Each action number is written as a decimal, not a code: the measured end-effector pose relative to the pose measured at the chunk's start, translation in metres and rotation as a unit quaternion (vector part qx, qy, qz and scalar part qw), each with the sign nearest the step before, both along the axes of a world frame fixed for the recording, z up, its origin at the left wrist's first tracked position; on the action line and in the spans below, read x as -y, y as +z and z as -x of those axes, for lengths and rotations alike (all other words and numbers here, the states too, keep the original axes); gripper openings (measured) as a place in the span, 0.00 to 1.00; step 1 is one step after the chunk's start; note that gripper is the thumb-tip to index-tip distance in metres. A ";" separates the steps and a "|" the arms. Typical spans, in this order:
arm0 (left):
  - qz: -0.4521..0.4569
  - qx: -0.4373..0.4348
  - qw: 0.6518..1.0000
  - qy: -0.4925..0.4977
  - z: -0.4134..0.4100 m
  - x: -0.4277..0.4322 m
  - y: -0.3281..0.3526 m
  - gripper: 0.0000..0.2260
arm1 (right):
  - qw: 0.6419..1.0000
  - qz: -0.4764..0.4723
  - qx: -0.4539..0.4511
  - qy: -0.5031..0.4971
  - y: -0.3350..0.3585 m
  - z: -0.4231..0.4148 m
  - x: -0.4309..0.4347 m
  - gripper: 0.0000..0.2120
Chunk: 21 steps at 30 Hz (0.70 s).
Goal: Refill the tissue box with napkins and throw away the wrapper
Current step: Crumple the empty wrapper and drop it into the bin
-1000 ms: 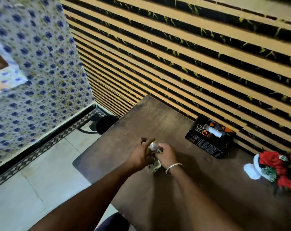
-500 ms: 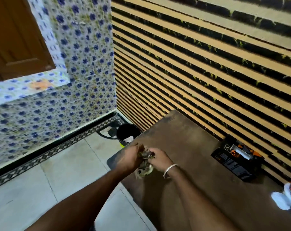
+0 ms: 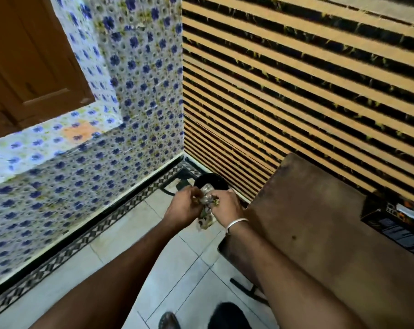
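Observation:
Both hands hold a crumpled clear wrapper [image 3: 206, 210] between them, out past the left end of the brown table [image 3: 320, 229] and over the floor. My left hand [image 3: 184, 206] grips its left side and my right hand [image 3: 226, 207], with a silver bangle at the wrist, grips its right side. Just beyond the hands, in the corner of the floor, stands a black bin [image 3: 211, 181], partly hidden by them. The black tissue box [image 3: 396, 224] lies on the table at the right edge of view, with a white napkin showing in its slot.
A blue-flowered tiled wall [image 3: 106, 150] runs along the left with a wooden door panel [image 3: 27, 62] above it. A striped slatted wall [image 3: 308, 91] stands behind the table. Pale floor tiles [image 3: 153, 257] lie below my arms, and my feet show at the bottom edge.
Both hands have carried the crumpled wrapper leftward off the table to above the floor near the bin. The view has swung left, so the tissue box now sits at the right edge.

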<state>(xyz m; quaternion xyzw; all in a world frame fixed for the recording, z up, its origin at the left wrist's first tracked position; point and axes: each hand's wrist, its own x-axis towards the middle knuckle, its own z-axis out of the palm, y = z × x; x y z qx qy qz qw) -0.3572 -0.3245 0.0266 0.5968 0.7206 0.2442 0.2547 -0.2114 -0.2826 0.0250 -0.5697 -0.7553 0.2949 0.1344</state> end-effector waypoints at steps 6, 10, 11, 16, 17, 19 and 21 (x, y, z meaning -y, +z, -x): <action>0.018 0.035 0.997 -0.060 0.030 -0.037 -0.012 0.15 | 0.997 0.046 -0.033 -0.052 -0.008 0.026 -0.042 0.14; 0.013 0.017 0.993 -0.119 0.047 -0.079 -0.014 0.16 | 0.992 0.078 -0.059 -0.080 -0.029 0.043 -0.084 0.11; 0.019 0.008 0.992 -0.125 0.052 -0.092 -0.018 0.17 | 0.991 0.082 -0.060 -0.086 -0.033 0.048 -0.094 0.11; 0.052 -0.066 0.988 -0.133 0.079 -0.180 -0.055 0.13 | 0.987 0.082 -0.056 -0.123 -0.071 0.074 -0.165 0.12; 0.066 -0.068 0.986 -0.135 0.081 -0.202 -0.065 0.12 | 0.987 0.079 -0.038 -0.135 -0.081 0.077 -0.183 0.12; 0.087 -0.067 0.985 -0.136 0.081 -0.232 -0.073 0.10 | 0.985 0.076 -0.015 -0.153 -0.099 0.079 -0.204 0.13; 0.110 -0.062 0.983 -0.136 0.078 -0.264 -0.089 0.09 | 0.981 0.088 -0.013 -0.174 -0.118 0.079 -0.230 0.14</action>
